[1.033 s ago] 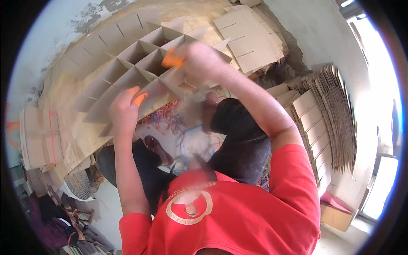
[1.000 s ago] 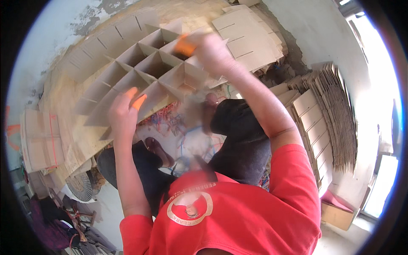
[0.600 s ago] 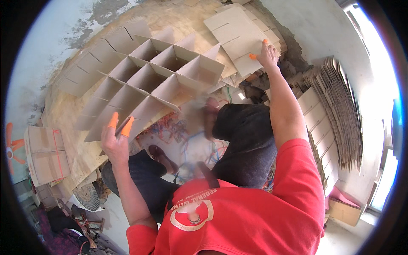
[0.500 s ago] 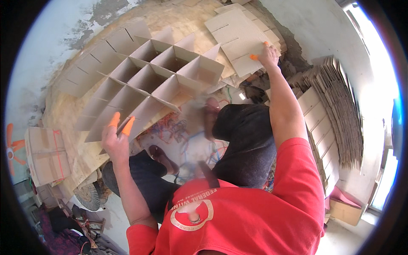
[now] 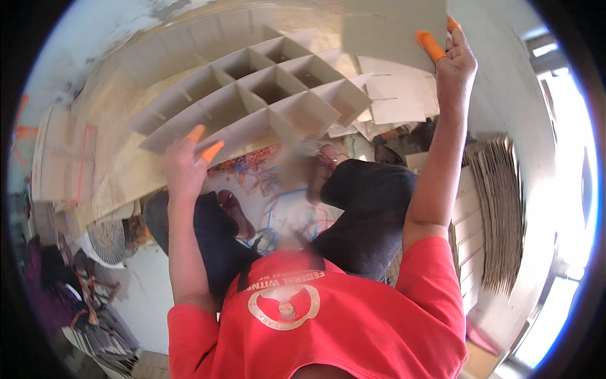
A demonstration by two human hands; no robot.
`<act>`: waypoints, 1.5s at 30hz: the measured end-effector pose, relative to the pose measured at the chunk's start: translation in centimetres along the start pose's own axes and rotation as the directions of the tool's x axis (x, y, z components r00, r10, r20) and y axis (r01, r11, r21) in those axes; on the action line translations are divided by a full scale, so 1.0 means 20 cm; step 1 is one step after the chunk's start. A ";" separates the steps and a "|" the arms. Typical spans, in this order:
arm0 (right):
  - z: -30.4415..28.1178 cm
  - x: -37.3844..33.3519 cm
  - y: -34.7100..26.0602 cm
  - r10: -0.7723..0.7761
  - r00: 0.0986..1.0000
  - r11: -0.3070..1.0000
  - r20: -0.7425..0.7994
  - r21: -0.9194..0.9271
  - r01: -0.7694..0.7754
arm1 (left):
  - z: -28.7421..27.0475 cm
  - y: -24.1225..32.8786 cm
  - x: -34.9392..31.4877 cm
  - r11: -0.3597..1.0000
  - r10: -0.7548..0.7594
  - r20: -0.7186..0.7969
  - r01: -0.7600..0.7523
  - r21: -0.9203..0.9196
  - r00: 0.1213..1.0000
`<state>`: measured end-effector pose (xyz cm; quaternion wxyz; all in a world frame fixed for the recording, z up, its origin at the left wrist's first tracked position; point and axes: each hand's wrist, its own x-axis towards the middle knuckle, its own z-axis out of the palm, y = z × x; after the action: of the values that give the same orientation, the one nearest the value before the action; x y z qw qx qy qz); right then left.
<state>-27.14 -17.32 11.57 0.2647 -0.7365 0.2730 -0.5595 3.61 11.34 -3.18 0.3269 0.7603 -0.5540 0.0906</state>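
One right hand (image 5: 458, 62) grips one cardboard sheet (image 5: 394, 31), one left hand (image 5: 185, 163) grips one grid (image 5: 221, 112)

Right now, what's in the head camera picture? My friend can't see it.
A person's right hand holds up a flat cardboard sheet; the left hand is at the near edge of a cardboard grid with open cells. Stacked cardboard stands to the right.
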 end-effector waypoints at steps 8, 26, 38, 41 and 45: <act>0.53 -0.19 -0.42 0.064 0.831 0.994 0.553 0.034 -0.100 | 0.07 -0.06 -0.03 0.994 0.021 -0.036 -0.025 -0.104 0.999; 0.78 -0.35 -0.42 -0.002 0.726 0.986 0.688 -0.119 0.115 | 0.08 -0.03 0.01 0.993 -0.013 -0.001 0.013 -0.121 1.000; 0.84 -0.40 -0.36 -0.047 0.646 0.995 0.762 -0.024 0.100 | 0.08 -0.04 0.00 0.997 0.000 0.006 0.001 -0.074 1.000; 0.94 -0.46 -0.24 -0.181 0.591 0.975 0.786 0.064 0.214 | 0.08 -0.05 0.02 0.998 0.010 0.011 -0.009 -0.068 1.000; 1.04 -0.61 -0.11 -0.059 0.390 0.961 0.919 -0.054 0.272 | 0.11 -0.07 0.03 0.999 0.024 0.061 -0.021 -0.045 0.998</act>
<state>-9.45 -5.43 0.01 0.2392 -0.9669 0.0634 -0.0629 4.60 9.87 -5.07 0.3253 0.7491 -0.5741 0.0587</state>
